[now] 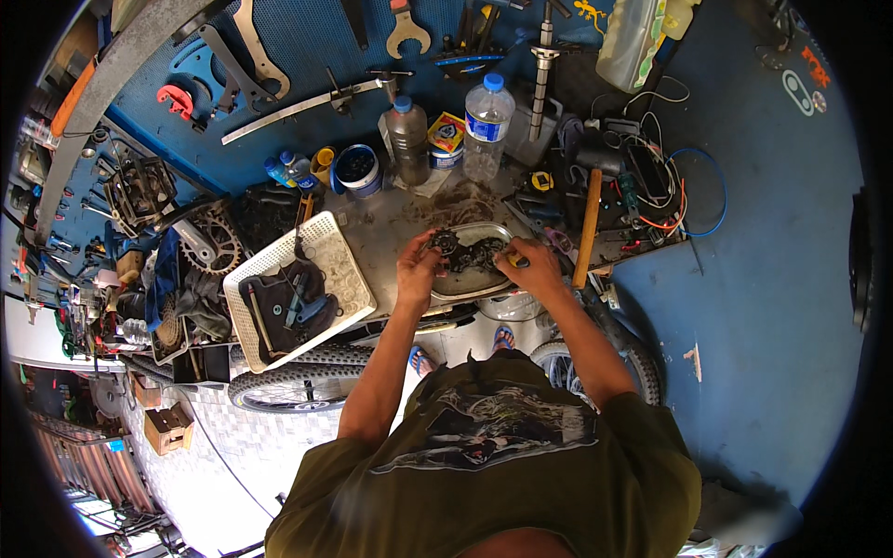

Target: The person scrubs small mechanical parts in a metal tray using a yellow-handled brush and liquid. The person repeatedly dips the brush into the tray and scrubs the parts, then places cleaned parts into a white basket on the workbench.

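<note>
In the left hand (416, 272), a dark round part (445, 244) is held, pinched between the thumb and the curled fingers; the grip is closed no further than the part's thickness allows. The part is held up at the left end of a metal tray (465, 283), over its rim. By the right hand (532, 265), at the opposite end of the tray, a small yellow-and-black piece (517, 261) is grasped; the grip is drawn in around it, and most of the piece is covered by the fingers, so its full shape cannot be told. Whether the dark parts (482, 253) lying in the tray are touched by the right fingertips cannot be made out either.

The tray is set near the near edge of the stained table (377, 221), between the two hands. To its left, a white basket (323, 338) is placed at a slant, with tools gathered in it. On the far side, a clear bottle (484, 160) with a blue cap and a darker bottle (407, 147) are stood upright, with a blue-and-white tub (357, 170) farther left. To the right of the right hand, a wooden handle (588, 228) is seen.
</note>
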A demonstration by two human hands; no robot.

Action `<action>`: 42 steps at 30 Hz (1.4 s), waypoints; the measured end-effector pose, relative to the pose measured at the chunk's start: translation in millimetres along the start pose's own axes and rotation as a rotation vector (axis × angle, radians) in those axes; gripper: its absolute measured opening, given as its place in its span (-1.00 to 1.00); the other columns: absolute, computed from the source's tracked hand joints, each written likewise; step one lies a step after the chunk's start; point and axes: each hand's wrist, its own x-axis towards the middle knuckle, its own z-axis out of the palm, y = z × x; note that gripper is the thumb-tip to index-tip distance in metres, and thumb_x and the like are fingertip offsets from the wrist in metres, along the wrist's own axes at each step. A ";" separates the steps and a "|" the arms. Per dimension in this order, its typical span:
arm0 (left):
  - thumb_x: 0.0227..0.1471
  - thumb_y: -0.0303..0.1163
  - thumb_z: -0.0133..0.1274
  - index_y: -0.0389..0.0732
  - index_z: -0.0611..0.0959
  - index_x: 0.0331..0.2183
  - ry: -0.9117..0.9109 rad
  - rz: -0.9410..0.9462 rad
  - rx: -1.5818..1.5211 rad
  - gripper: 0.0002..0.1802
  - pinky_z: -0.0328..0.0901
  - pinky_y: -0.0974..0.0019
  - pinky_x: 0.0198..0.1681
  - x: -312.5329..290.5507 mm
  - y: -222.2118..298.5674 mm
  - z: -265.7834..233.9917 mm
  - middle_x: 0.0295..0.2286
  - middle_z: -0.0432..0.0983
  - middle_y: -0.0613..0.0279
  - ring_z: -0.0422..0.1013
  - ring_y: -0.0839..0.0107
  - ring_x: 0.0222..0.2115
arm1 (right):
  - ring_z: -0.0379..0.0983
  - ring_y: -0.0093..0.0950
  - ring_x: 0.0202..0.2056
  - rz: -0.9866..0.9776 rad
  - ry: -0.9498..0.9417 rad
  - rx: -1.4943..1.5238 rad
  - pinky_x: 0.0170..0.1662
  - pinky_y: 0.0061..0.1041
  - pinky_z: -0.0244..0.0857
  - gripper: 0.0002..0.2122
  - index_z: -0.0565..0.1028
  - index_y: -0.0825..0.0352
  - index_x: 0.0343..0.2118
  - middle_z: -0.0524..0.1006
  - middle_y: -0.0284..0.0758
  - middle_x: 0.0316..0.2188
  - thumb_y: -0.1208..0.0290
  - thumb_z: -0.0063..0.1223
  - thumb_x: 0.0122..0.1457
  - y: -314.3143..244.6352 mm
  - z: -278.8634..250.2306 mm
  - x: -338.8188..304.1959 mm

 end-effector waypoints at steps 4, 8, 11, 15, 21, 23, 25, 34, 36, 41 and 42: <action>0.27 -0.51 0.17 -0.20 0.64 0.13 0.034 0.056 0.127 -0.60 0.48 0.43 -0.44 -4.2 3.4 6.5 -0.29 0.70 0.23 0.62 0.48 -0.37 | 0.66 -0.22 -0.37 0.266 -0.055 0.045 -0.26 -0.24 0.47 -0.63 0.63 0.32 -0.33 0.69 -0.23 -0.44 0.03 0.30 0.24 -21.4 -8.1 16.8; 0.25 -0.46 0.23 -0.28 0.71 -0.02 0.113 0.128 0.374 -0.73 0.47 0.39 -0.44 -4.0 -5.1 8.2 -0.40 0.72 0.18 0.63 0.46 -0.43 | 0.59 -0.44 -0.43 0.181 0.000 0.384 -0.31 -0.38 0.43 -0.70 0.63 0.33 -0.36 0.67 -0.28 -0.47 0.14 0.28 0.29 -82.4 -2.4 28.9; 0.23 -0.40 0.28 -0.35 0.72 -0.13 0.125 0.220 0.631 -0.76 0.43 0.37 -0.51 1.5 -6.5 6.7 -0.47 0.72 0.13 0.62 0.46 -0.50 | 0.55 -0.53 -0.44 0.039 0.060 0.473 -0.33 -0.45 0.41 -0.73 0.65 0.34 -0.35 0.66 -0.30 -0.47 0.19 0.28 0.30 -113.6 7.9 27.1; 0.18 -0.39 0.31 -0.38 0.72 -0.27 0.174 0.296 0.682 -0.79 0.36 0.37 -0.56 -8.3 -5.2 7.4 -0.55 0.69 0.12 0.55 0.51 -0.60 | 0.55 -0.54 -0.44 0.113 0.042 0.382 -0.33 -0.47 0.41 -0.77 0.64 0.35 -0.33 0.66 -0.27 -0.48 0.24 0.31 0.28 -91.9 4.8 37.8; 0.16 -0.39 0.32 -0.36 0.74 -0.26 0.151 0.200 0.726 -0.79 0.35 0.35 -0.56 -11.7 0.9 11.2 -0.59 0.68 0.15 0.52 0.54 -0.63 | 0.60 -0.44 -0.44 0.012 0.037 0.389 -0.32 -0.40 0.43 -0.75 0.60 0.38 -0.38 0.65 -0.20 -0.49 0.27 0.35 0.24 -89.2 18.5 24.5; 0.16 -0.39 0.31 -0.36 0.74 -0.27 0.163 0.229 0.735 -0.79 0.35 0.35 -0.56 -14.3 -3.0 6.8 -0.59 0.68 0.16 0.52 0.54 -0.63 | 0.58 -0.42 -0.45 -0.002 0.103 0.364 -0.32 -0.40 0.42 -0.76 0.60 0.39 -0.38 0.64 -0.21 -0.49 0.29 0.35 0.23 -81.5 19.0 27.6; 0.16 -0.39 0.31 -0.37 0.73 -0.27 0.165 0.257 0.767 -0.79 0.34 0.35 -0.56 -12.8 -6.3 1.6 -0.59 0.67 0.16 0.52 0.54 -0.62 | 0.58 -0.41 -0.45 -0.006 0.106 0.394 -0.32 -0.38 0.41 -0.75 0.60 0.40 -0.39 0.64 -0.20 -0.49 0.30 0.35 0.23 -96.4 8.0 24.1; 0.19 -0.39 0.31 -0.40 0.71 -0.25 0.142 0.286 0.761 -0.77 0.37 0.35 -0.54 -13.6 -8.9 5.2 -0.55 0.69 0.15 0.55 0.53 -0.58 | 0.58 -0.43 -0.47 -0.118 0.188 0.454 -0.35 -0.39 0.40 -0.76 0.59 0.42 -0.37 0.65 -0.18 -0.49 0.31 0.33 0.26 -98.7 10.0 14.8; 0.21 -0.41 0.29 -0.40 0.70 -0.23 0.110 0.272 0.798 -0.78 0.40 0.36 -0.53 -10.7 2.3 14.7 -0.50 0.70 0.14 0.59 0.52 -0.52 | 0.57 -0.40 -0.48 -0.019 0.182 0.379 -0.36 -0.40 0.40 -0.76 0.58 0.41 -0.38 0.64 -0.19 -0.51 0.31 0.33 0.26 -84.6 18.5 14.6; 0.25 -0.48 0.25 -0.40 0.64 -0.09 0.044 0.099 0.487 -0.75 0.55 0.34 -0.45 -12.0 2.4 2.4 -0.36 0.70 0.13 0.66 0.39 -0.40 | 0.57 -0.25 -0.52 0.152 0.076 0.262 -0.37 -0.29 0.39 -0.68 0.58 0.35 -0.40 0.59 -0.19 -0.59 0.15 0.26 0.32 -54.7 13.0 14.3; 0.26 -0.50 0.24 -0.40 0.63 -0.06 0.033 0.071 0.435 -0.74 0.58 0.34 -0.43 -9.4 2.0 3.3 -0.34 0.70 0.13 0.67 0.36 -0.38 | 0.60 -0.22 -0.50 0.181 0.052 0.220 -0.37 -0.25 0.40 -0.67 0.64 0.31 -0.30 0.60 -0.19 -0.58 0.07 0.21 0.34 -45.6 15.2 14.4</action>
